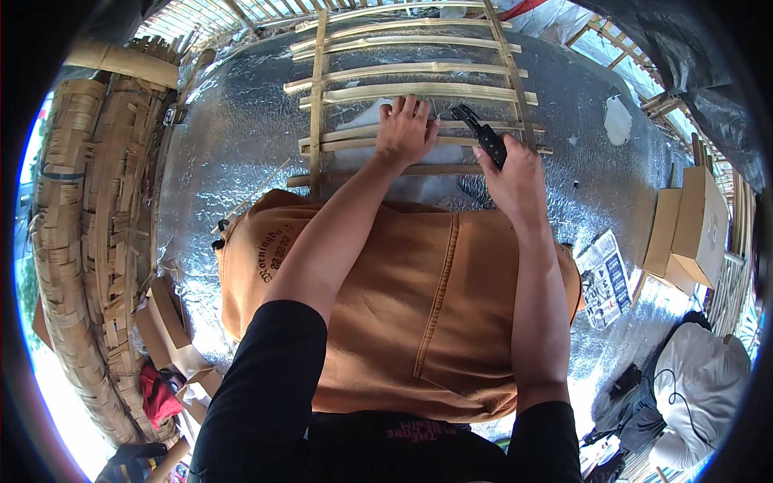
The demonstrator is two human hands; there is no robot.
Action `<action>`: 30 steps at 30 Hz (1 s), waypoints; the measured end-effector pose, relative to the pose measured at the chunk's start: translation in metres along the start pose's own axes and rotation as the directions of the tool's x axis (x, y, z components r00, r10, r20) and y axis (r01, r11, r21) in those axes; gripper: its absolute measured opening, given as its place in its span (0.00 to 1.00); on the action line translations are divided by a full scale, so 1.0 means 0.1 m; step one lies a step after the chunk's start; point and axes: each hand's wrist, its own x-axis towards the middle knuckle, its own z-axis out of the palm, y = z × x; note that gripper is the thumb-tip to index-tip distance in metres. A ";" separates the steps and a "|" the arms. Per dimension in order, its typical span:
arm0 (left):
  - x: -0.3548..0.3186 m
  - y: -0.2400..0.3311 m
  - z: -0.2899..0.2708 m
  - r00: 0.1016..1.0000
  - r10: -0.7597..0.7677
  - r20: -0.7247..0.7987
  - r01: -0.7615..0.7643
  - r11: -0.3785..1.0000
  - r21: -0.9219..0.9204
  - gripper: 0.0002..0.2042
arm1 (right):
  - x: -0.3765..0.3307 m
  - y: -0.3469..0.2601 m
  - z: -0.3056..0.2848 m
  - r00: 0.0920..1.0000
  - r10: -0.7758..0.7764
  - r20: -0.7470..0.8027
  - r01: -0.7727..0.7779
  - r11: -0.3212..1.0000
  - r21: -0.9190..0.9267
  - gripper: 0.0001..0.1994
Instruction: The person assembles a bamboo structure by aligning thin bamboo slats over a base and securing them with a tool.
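A ladder-like frame of pale bamboo slats (378,71) lies across two lengthwise poles in front of me. My left hand (405,129) reaches over one of the nearer slats, its fingers bent down past the far edge and its thumb to the right; the fingertips are hidden. My right hand (514,171) is closed around a black hand tool (485,138) with a dotted grip and a narrow, forked-looking head. The head points away and left, above the slats near the right pole. A brown cloth (378,290) covers my lap under both forearms.
Silvery foil sheeting (233,121) lies beneath the frame. Thick woven bamboo bundles (72,217) stand at left, near an opened cardboard box (165,322). At right are another cardboard box (696,229), a printed sheet (602,278) and a white cloth-like bundle (700,386).
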 end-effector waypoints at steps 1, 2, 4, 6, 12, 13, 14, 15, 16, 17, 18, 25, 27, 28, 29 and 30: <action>0.00 0.01 0.00 1.000 -0.002 0.001 0.002 1.000 -0.001 0.16 | -0.01 0.00 0.00 1.000 -0.002 -0.007 0.002 1.000 -0.015 0.14; -0.01 0.00 -0.02 0.998 0.048 -0.049 -0.047 0.999 0.010 0.16 | -0.02 -0.02 -0.01 1.000 -0.004 -0.004 0.004 1.000 -0.015 0.14; -0.03 0.00 -0.06 0.991 0.095 -0.096 -0.093 0.995 0.026 0.16 | -0.04 -0.08 -0.03 0.999 0.020 0.039 -0.019 0.999 -0.030 0.13; -0.02 0.04 -0.06 0.981 0.181 -0.068 -0.184 0.982 -0.051 0.15 | -0.04 -0.05 -0.01 1.000 -0.009 0.023 0.010 0.999 -0.043 0.13; -0.10 0.20 -0.06 0.961 0.276 0.011 -0.275 0.959 -0.065 0.14 | -0.04 -0.06 -0.01 0.999 -0.020 0.034 0.021 0.999 -0.045 0.15; -0.09 0.23 -0.06 0.958 0.287 0.009 -0.286 0.955 -0.074 0.14 | -0.04 -0.05 -0.01 0.999 -0.033 0.033 0.035 0.999 -0.041 0.15; -0.08 0.26 -0.07 0.958 0.275 0.084 -0.272 0.961 -0.045 0.15 | -0.04 -0.03 0.00 0.999 -0.021 0.026 0.022 0.999 -0.045 0.15; -0.07 0.30 -0.08 0.952 0.260 0.159 -0.261 0.965 -0.014 0.15 | -0.03 0.00 0.02 0.998 -0.063 0.004 0.063 0.997 -0.050 0.16; -0.07 0.35 -0.07 0.949 0.273 0.159 -0.272 0.962 -0.024 0.15 | -0.04 0.03 0.04 0.994 -0.105 -0.017 0.104 0.993 -0.057 0.17; -0.09 0.38 -0.05 0.949 0.256 0.182 -0.259 0.966 -0.008 0.15 | -0.04 0.04 0.05 0.993 -0.118 -0.019 0.117 0.992 -0.051 0.18; -0.09 0.40 -0.03 0.949 0.240 0.204 -0.247 0.969 0.009 0.16 | -0.04 0.05 0.05 0.994 -0.109 -0.024 0.107 0.993 -0.052 0.18; -0.04 0.55 0.12 0.959 0.219 0.179 -0.207 0.975 -0.085 0.16 | -0.05 -0.06 0.00 0.995 -0.099 0.008 0.099 0.994 -0.038 0.16; 0.05 0.70 0.11 0.876 0.307 0.372 -0.292 0.951 -0.096 0.17 | -0.06 -0.03 0.02 0.995 -0.100 -0.027 0.099 0.995 -0.032 0.15; 0.08 0.75 0.11 0.875 0.312 0.371 -0.295 0.950 -0.104 0.17 | -0.05 -0.01 0.02 0.992 -0.107 -0.061 0.106 0.994 -0.022 0.15; 0.09 0.77 0.12 0.871 0.391 0.297 -0.388 0.919 -0.071 0.18 | -0.05 0.00 0.02 0.993 -0.103 -0.060 0.101 0.994 -0.027 0.15; 0.11 0.82 0.15 0.863 0.432 0.260 -0.433 0.900 -0.057 0.18 | -0.04 0.02 0.02 0.993 -0.103 -0.052 0.102 0.995 -0.024 0.16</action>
